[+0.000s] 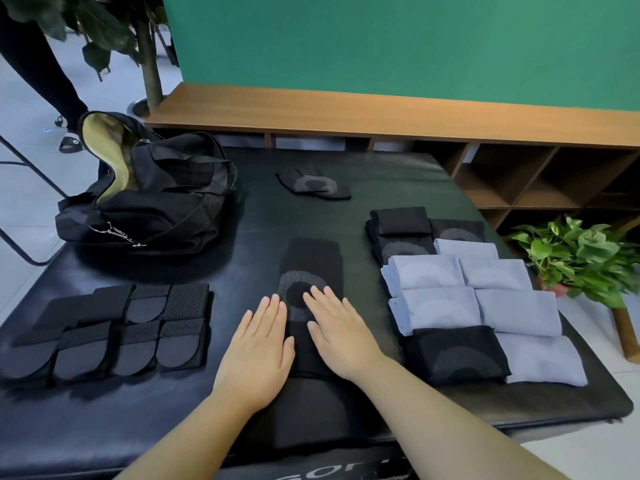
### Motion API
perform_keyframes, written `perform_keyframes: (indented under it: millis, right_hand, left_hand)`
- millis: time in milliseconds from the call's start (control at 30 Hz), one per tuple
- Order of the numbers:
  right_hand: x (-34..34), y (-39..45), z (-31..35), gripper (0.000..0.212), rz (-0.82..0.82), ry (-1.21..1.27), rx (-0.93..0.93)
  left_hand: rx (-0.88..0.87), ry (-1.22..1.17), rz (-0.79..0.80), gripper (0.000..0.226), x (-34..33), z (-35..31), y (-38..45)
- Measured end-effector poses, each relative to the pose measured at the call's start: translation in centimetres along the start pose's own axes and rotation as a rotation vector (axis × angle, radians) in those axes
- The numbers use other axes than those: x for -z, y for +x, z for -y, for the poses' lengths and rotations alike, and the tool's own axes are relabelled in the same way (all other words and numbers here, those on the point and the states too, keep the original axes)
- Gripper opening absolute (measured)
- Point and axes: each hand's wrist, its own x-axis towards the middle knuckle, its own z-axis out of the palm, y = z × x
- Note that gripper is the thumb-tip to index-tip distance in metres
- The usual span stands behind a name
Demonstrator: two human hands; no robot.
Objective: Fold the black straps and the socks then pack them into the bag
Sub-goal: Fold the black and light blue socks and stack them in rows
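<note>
Now both hands [298, 344] press flat on black sock [311, 265].

Green wall [398, 39] far; wooden shelf [485, 168] below it. Potted plant [575, 254] right. Tree trunk [150, 64] far left.

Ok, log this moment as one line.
stage: flattening black sock | left hand: flat on sock | right hand: flat on sock | folded socks: right | folded straps: left | bag: open
</note>
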Motion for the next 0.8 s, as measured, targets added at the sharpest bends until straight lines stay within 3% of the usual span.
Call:
perform_keyframes:
  millis: [133, 333, 500, 667, 800]
  right_hand:
    - [0.2, 1.6, -1.2, 0.051, 0.065, -0.095, 0.035]
    - [1.0, 4.3, -2.7, 0.055, 0.103, -0.111, -0.118]
    - [1.1, 4.2, -2.7, 0.054, -0.056, -0.104, -0.266]
    - [-0.2, 0.8, -1.9, 0.044, -0.241, 0.068, -0.078]
    - [-1.4, -2.2, -1.7, 0.038, -0.283, 0.196, 0.034]
  left_hand:
    - [0.013, 0.085, 0.007, 0.057, -0.3, 0.3, 0.0]
    - [-0.009, 0.134, -0.019, 0.055, -0.3, 0.2, 0.0]
    - [-0.01, 0.132, -0.026, 0.056, -0.5, 0.3, 0.1]
    - [-0.005, 0.122, -0.053, 0.056, -0.2, 0.2, 0.0]
    - [0.002, 0.11, 0.006, 0.058, -0.3, 0.2, 0.0]
